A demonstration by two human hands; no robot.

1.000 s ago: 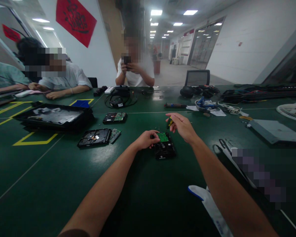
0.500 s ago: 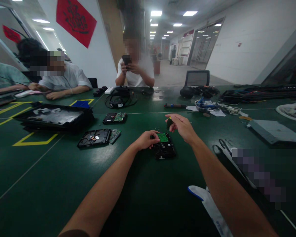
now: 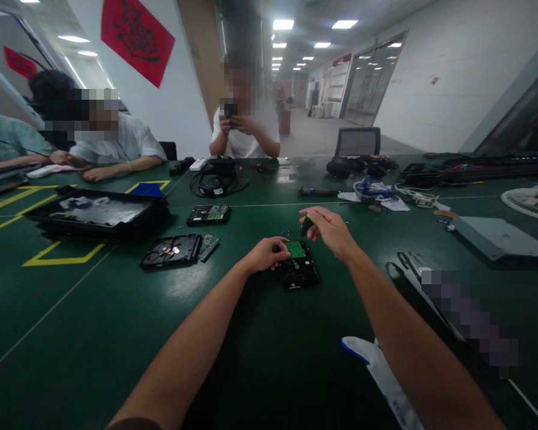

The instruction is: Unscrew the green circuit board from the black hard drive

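A black hard drive (image 3: 301, 276) with a green circuit board (image 3: 296, 249) lies flat on the table in front of me. My left hand (image 3: 268, 255) grips its left edge, with the thumb reaching over the board's side. Something dark shows between thumb and fingers; I cannot make out whether it belongs to the drive. Above the drive's far right corner, my right hand (image 3: 329, 230) is closed around a short screwdriver (image 3: 305, 224) with a yellow and dark handle. Its tip points down towards the board's far edge, too small to tell if it touches. Tiny screws (image 3: 286, 232) lie just beyond the drive.
Left of me are an opened drive (image 3: 173, 251), a loose circuit board (image 3: 209, 246), another drive (image 3: 208, 215) and a black tray (image 3: 103, 209). Rightward lie a white glove (image 3: 388, 373), a grey metal box (image 3: 504, 239) and cables (image 3: 370, 190). A person (image 3: 246, 128) sits opposite holding a phone.
The screwdriver handle has turned slightly in my right hand, so more yellow shows. My left hand and the hard drive stay where they were.
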